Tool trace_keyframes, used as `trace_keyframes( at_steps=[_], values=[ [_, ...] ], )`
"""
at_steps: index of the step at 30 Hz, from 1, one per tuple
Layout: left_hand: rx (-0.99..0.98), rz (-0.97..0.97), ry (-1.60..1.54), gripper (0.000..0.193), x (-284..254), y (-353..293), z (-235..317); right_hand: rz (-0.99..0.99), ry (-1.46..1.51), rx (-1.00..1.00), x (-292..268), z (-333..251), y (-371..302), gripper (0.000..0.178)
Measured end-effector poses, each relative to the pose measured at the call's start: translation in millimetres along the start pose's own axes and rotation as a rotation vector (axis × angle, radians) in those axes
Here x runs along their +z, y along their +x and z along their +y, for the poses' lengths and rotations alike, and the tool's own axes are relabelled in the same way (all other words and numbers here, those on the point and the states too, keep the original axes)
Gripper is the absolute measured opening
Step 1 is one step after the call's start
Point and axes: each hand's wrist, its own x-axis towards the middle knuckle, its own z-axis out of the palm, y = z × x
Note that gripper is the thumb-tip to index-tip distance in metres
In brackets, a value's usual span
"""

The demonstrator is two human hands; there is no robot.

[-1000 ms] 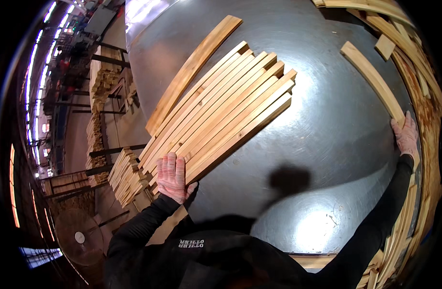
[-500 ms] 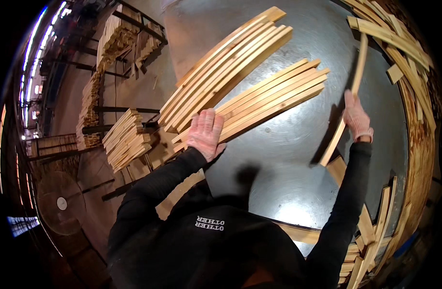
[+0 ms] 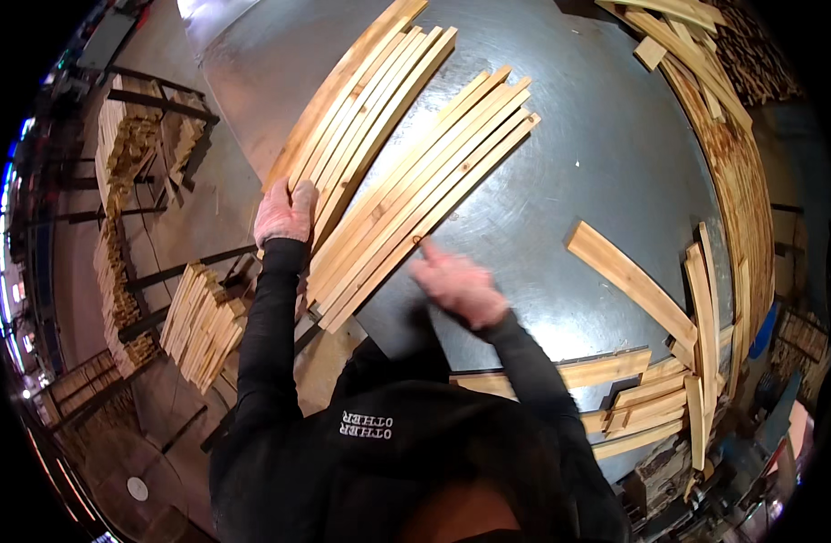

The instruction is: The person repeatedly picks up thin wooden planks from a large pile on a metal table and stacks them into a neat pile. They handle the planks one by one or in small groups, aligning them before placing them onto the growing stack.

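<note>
1. The left hand (image 3: 285, 215) touches the near end of the left wooden bundle (image 3: 366, 113).
2. The right hand (image 3: 461, 286), blurred, is beside the right wooden bundle (image 3: 425, 176); contact is unclear.
3. Both bundles lie on a metal bench (image 3: 565, 172).
4. A lone board (image 3: 628, 277) slants rightward.

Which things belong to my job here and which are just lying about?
In hand:
left wooden slat row, left hand on it
right wooden slat row, right hand blurred at its edge
metal tabletop

Apparently lying about:
lone wooden board
small wood block
off-table slat stack
</note>
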Motion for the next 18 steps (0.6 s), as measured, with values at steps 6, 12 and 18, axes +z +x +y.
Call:
trace_keyframes(
  at_steps=[6,12,18],
  values=[
    [0.089,-0.031,-0.163,0.047,5.4,14.2,-25.8,-0.202,-0.366,0.476,-154.8,194.3,-43.8,0.103],
    [0.072,-0.093,0.168,0.048,-12.3,71.6,-27.7,-0.222,-0.490,0.202,-141.9,227.2,-112.6,0.104],
    [0.088,-0.393,0.080,0.050,-19.9,115.8,-48.6,-0.251,-0.392,0.298,-144.1,238.1,-119.5,0.097]
  ],
)
